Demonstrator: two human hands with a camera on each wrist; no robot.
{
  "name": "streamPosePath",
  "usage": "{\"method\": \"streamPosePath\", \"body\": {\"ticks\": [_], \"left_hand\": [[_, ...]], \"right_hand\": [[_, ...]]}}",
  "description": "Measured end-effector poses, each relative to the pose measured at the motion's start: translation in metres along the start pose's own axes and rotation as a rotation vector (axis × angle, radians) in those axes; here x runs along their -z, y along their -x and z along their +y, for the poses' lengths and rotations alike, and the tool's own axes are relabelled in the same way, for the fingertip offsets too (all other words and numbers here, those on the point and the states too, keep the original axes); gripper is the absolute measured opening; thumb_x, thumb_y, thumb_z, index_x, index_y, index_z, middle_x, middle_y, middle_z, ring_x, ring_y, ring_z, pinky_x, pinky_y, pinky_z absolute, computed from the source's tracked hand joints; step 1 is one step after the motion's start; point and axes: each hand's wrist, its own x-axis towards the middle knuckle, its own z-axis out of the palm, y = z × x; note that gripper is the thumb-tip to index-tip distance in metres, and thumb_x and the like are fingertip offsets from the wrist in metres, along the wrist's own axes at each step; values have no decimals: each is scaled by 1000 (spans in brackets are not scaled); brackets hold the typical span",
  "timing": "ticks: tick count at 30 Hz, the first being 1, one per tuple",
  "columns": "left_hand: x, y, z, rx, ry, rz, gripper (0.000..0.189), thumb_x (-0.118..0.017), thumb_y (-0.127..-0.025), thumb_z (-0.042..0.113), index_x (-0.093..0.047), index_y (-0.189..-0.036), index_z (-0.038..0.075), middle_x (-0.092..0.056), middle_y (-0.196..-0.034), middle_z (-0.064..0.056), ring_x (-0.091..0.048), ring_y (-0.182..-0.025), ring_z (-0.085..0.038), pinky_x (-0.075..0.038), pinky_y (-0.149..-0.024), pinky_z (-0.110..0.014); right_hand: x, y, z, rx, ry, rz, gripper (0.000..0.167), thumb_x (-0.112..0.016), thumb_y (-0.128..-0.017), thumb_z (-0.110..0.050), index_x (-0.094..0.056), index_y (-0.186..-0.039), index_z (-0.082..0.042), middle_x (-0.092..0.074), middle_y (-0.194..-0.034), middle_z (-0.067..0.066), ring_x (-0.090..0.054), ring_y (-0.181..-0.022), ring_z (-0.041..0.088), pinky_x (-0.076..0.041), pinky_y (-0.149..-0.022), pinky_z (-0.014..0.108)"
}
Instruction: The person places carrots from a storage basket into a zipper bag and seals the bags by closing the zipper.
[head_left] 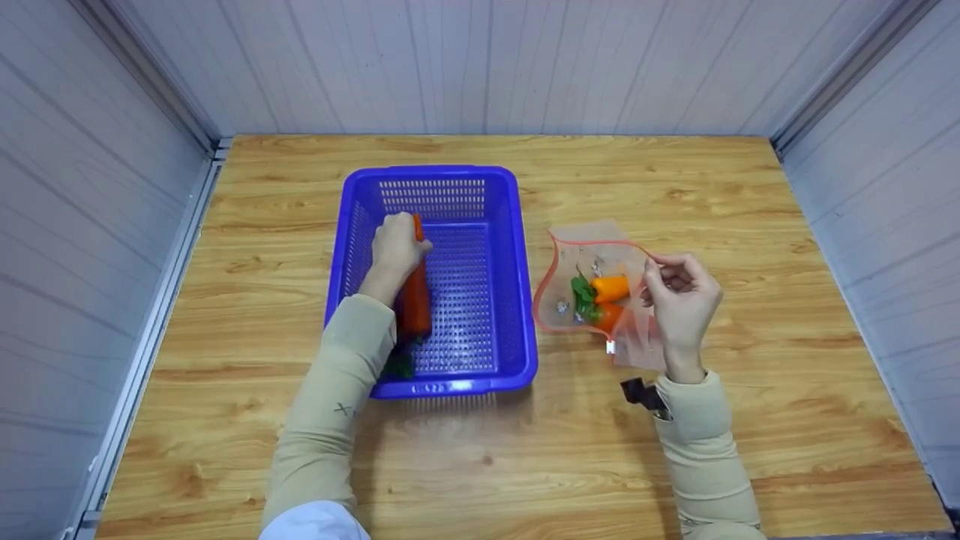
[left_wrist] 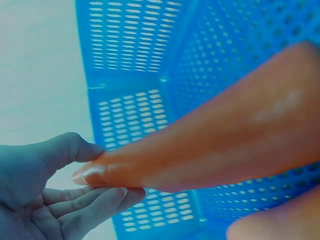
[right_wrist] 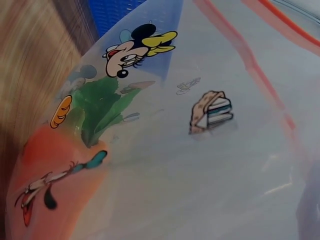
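My left hand (head_left: 396,244) is inside the blue basket (head_left: 525,300), pinching the narrow tip of a large carrot (head_left: 418,304). The left wrist view shows thumb and fingers at that tip, with the thick body of the carrot (left_wrist: 225,130) slanting across the basket. Another smooth orange piece (left_wrist: 280,220) enters at the lower right there. With thumb and fingers my right hand (head_left: 682,296) pinches the rim of a clear zip bag (head_left: 566,262) with an orange-red edge, its mouth spread. Inside it lie two orange vegetables (head_left: 611,289) and green leaves (right_wrist: 102,107).
Green leaves (head_left: 400,366) lie at the basket's near left corner. A white zip slider (head_left: 610,346) sits on the bag's edge, and a black strap piece (head_left: 637,391) hangs by the right cuff. Pale panels (head_left: 480,67) enclose the wooden table (head_left: 465,465).
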Motion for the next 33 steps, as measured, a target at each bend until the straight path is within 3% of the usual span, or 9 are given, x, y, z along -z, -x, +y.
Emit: {"method": "streamPosePath", "body": {"ticks": [8, 14, 19, 23, 33], "left_hand": [[19, 16, 16, -29, 91, 48, 17, -61, -79, 13, -53, -85, -1, -55, -75, -12, -58, -66, -26, -50, -57, -36], [31, 33, 29, -110, 163, 128, 24, -61, -79, 13, -52, -95, -3, -59, -80, -15, -61, -69, -27, -51, -57, -34], [35, 48, 35, -207, 243, 234, 25, -63, -78, 12, -53, -95, -4, -60, -80, -14, -59, -68, -23, -51, -57, -32], [35, 58, 38, -285, 321, 315, 24, -64, -77, 11, -54, -93, -4, -60, -78, -14, -59, -67, -20, -51, -59, -29], [39, 81, 42, -382, 565, 432, 23, -65, -77, 9, -54, -92, -5, -61, -76, -12, -60, -65, -16, -51, -56, -23]], "right_hand": [[-1, -1, 0, 6, 19, 9, 3, -61, -75, 11, -61, -77, 12, -57, -55, 13, -50, -37, 17, -41, -33, 21], [1, -1, 6, 22, 5, 9, 2, -62, -75, 9, -63, -77, 9, -56, -54, 14, -50, -37, 20, -41, -34, 21], [2, -2, 11, -5, -46, 23, 7, -65, -74, 3, -63, -76, 9, -56, -54, 14, -50, -37, 18, -41, -34, 20], [1, -3, 9, 3, -5, 26, 4, -64, -75, 5, -63, -76, 8, -56, -54, 14, -50, -37, 18, -41, -33, 21], [0, -3, 5, 7, 57, 16, 7, -63, -76, 5, -61, -77, 12, -56, -55, 15, -50, -37, 19, -41, -34, 22]]}}
